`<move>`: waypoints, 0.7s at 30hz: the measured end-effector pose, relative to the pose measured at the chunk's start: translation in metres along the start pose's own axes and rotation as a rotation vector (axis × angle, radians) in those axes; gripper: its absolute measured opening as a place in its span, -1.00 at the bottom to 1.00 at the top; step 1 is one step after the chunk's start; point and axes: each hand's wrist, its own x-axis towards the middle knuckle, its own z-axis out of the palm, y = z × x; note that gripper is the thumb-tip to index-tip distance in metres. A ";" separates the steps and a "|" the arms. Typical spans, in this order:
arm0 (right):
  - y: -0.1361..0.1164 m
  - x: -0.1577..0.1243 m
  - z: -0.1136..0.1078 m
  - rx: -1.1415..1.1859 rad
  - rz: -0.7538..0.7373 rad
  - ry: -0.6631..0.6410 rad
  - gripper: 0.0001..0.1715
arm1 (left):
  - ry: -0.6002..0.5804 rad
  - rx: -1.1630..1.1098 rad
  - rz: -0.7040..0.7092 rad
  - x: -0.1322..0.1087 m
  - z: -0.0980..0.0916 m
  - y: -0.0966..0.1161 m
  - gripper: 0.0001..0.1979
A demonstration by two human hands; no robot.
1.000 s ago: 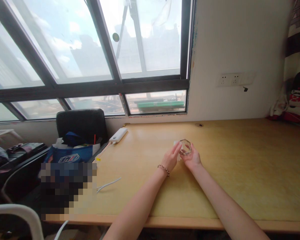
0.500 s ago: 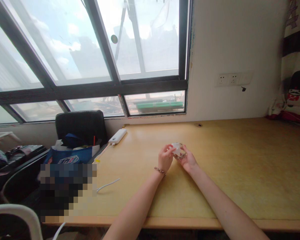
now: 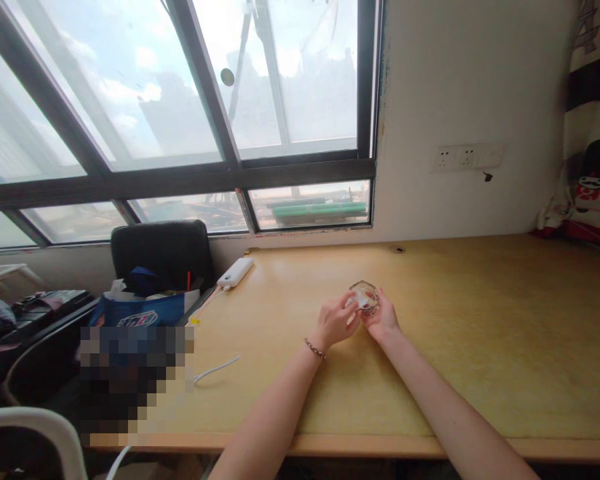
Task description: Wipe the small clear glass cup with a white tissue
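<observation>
My right hand (image 3: 384, 319) grips a small clear glass bowl (image 3: 371, 291) with a faceted, dark-looking rim, its fingers round the right side and underneath. The bowl is tilted, its opening facing me, above the middle of the table. My left hand (image 3: 334, 321), a beaded bracelet at its wrist, pinches a white tissue (image 3: 358, 301) and presses it at the left inner side of the bowl. Part of the tissue is covered by the left fingers. The lower part of the bowl is hidden by both hands.
On the yellowish wooden table (image 3: 480, 333), a white power bank (image 3: 236, 273) with a cable lies at the far left edge. A loose white cable (image 3: 217, 369) lies nearer. Left of the table, a blue bag (image 3: 145, 310) rests on a black chair (image 3: 163, 250).
The bowl has shifted slightly right and turned its opening more towards me. My left hand has rolled over, moving the tissue lower across the bowl.
</observation>
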 end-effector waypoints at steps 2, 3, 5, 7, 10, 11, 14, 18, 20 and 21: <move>0.001 0.002 -0.002 0.007 -0.001 -0.007 -0.70 | -0.005 0.025 0.010 0.001 -0.001 0.001 -0.81; 0.001 0.003 -0.002 0.008 -0.007 -0.015 -0.68 | -0.021 0.030 0.018 0.001 -0.001 0.001 -0.80; 0.002 0.003 -0.002 0.002 -0.025 -0.030 -0.65 | -0.061 0.028 0.026 0.000 -0.001 0.002 -0.78; 0.002 0.003 -0.001 -0.002 -0.032 -0.035 -0.63 | -0.090 0.011 0.026 0.000 0.000 0.003 -0.74; 0.002 0.002 0.000 0.010 -0.023 -0.016 -0.64 | -0.146 0.001 0.046 0.000 0.000 0.005 -0.70; 0.002 0.001 0.000 0.014 -0.022 -0.009 -0.65 | -0.170 0.010 0.052 0.000 0.000 0.005 -0.69; 0.002 0.000 0.002 0.014 -0.021 0.002 -0.68 | -0.226 0.071 0.032 0.001 0.000 0.005 -0.63; 0.003 -0.001 0.002 0.012 -0.015 -0.011 -0.69 | -0.261 0.192 -0.057 0.004 0.000 0.005 -0.55; 0.003 0.001 0.001 0.002 -0.017 -0.002 -0.71 | -0.263 0.252 -0.112 0.005 0.001 0.007 -0.53; 0.003 0.002 0.000 -0.006 -0.016 0.012 -0.72 | -0.262 0.276 -0.139 0.006 0.002 0.009 -0.52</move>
